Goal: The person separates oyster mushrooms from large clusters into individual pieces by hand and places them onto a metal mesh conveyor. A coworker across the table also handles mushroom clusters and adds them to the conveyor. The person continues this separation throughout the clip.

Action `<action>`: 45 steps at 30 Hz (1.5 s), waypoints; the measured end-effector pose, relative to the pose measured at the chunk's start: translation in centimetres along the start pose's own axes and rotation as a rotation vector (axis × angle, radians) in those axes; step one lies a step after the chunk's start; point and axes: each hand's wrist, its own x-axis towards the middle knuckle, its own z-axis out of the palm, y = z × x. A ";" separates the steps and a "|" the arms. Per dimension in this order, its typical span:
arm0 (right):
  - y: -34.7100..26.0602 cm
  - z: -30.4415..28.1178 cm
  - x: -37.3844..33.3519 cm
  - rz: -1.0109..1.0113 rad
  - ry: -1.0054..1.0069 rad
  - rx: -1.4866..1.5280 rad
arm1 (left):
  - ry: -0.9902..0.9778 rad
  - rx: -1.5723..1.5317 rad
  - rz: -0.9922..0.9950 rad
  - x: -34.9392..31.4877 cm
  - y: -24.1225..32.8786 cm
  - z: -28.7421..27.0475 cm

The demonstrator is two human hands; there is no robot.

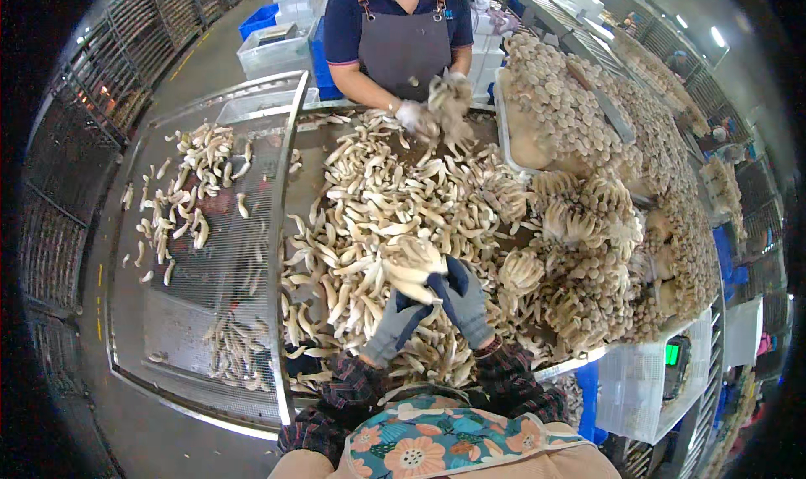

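Left fingers [411, 321]: curled snug round a mushroom clump [413, 261]
Right fingers [458, 276]: same deal, gripping its near end
Clump spot: just past both sets of fingers
Pile: loose mushrooms [369, 189] beyond the fingers

Left hand [389, 328] plus right hand [471, 309], I make that 2, just below center, with 1 mushroom cluster [411, 262]; 1 co-worker [403, 38], top center; 1 mesh panel [220, 273], left; 1 green-lit display [672, 355], lower right; loose mushrooms [378, 198], mid-frame, too many to count!
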 end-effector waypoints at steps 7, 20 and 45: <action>-0.5 2.0 -3.9 0.061 -0.022 0.391 | 0.242 -0.149 0.089 -1.0 0.5 0.6; -0.1 -0.9 -3.0 0.393 -0.325 0.705 | -0.003 -0.390 -0.009 -1.4 2.6 2.1; 0.3 -17.3 -22.0 0.051 0.735 0.268 | -0.271 -0.999 -0.564 -0.9 1.0 3.1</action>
